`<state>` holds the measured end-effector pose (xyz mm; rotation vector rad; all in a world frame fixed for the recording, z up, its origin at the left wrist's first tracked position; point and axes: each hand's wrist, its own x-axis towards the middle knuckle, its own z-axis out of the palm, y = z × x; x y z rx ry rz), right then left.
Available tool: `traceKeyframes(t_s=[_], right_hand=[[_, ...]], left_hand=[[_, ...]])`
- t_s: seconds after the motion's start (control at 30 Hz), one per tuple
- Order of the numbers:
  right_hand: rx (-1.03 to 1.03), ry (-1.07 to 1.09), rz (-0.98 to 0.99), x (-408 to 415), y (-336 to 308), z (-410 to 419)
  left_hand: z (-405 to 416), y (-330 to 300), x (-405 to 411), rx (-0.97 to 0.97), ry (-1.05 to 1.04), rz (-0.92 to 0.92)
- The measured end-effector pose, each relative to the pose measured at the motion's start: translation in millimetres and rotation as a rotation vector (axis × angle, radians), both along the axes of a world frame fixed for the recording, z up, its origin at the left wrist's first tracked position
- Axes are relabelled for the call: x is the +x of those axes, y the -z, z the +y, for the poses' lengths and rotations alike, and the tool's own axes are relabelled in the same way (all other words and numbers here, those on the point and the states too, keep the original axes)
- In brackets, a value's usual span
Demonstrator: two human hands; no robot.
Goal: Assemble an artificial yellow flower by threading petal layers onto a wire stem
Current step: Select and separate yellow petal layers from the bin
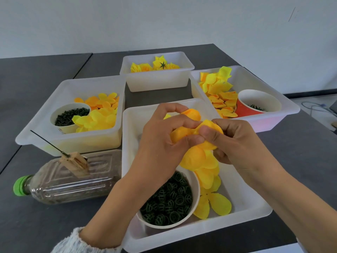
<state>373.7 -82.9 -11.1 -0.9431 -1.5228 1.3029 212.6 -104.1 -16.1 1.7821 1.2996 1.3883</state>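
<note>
Petal layer (189, 137), pinched between both hands' fingers (184, 123), above near tray (255, 214)

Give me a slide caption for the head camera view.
Both hands, left and right, pinch an orange-yellow petal layer above the near white bin.

You sit at a craft-assembly workstation: a dark grey table (45, 216) against a plain white wall (164, 21), laid out with white plastic bins (69, 143) of sorted yellow fabric petals (96, 119) and paper cups (70, 115) of green plastic parts.
</note>
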Motion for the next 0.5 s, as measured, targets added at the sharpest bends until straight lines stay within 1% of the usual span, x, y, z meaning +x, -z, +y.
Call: traceKeyframes(t_s=[0.07, 0.13, 0.27, 0.37, 0.5], right_hand=[[-0.004, -0.023, 0.018, -0.4, -2.1, -1.6], [0.027, -0.054, -0.011, 0.8, -5.1, -3.3], [0.107, -0.091, -0.166, 5.4, -12.4, -5.3], [0.112, -0.061, -0.250, 6.2, -13.6, -4.6], [0.063, 0.000, -0.242, 1.8, -10.6, -4.0]], left_hand=[[-0.8, -1.6, 0.6, -0.006, -0.023, -0.040], [0.0, -3.3, -0.3, -0.022, -0.050, -0.089], [-0.3, -4.4, -2.4, -0.065, -0.081, -0.203], [-2.6, -3.7, -0.6, -0.072, -0.118, -0.157], [-4.3, -0.2, 0.6, -0.014, -0.180, -0.124]])
